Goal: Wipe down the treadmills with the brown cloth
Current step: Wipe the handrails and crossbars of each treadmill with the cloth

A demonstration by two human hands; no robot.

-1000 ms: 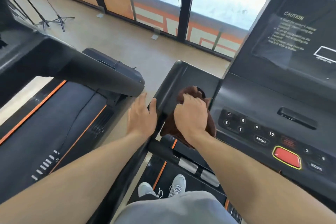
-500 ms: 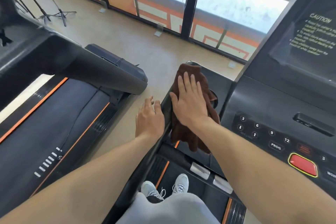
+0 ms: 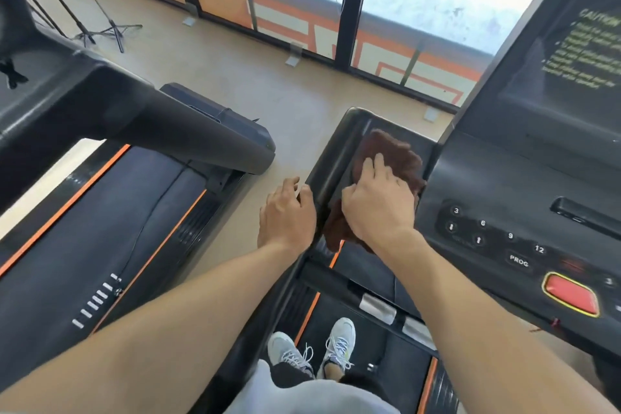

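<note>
The brown cloth (image 3: 395, 153) lies bunched on the left side tray (image 3: 339, 151) of the black treadmill console (image 3: 524, 178) I stand at. My right hand (image 3: 378, 203) sits on top of it, fingers bent into the fabric, pressing it onto the tray. One end of the cloth hangs off the tray's near edge below my palm. My left hand (image 3: 287, 212) rests against the tray's outer left edge, fingers loosely bent, holding nothing. A second treadmill (image 3: 100, 218) stands to the left.
The console's keypad and red stop button (image 3: 571, 292) sit right of the cloth. The neighbouring treadmill's handrail (image 3: 201, 138) reaches toward the narrow floor gap between the machines. My shoes (image 3: 312, 349) stand on the belt. A tripod stand (image 3: 111, 27) and windows lie ahead.
My right hand slid the cloth from the cup holder to the tray's far end, then drew it back toward me. Its fingers went from flat to bent. The left hand barely moved.
</note>
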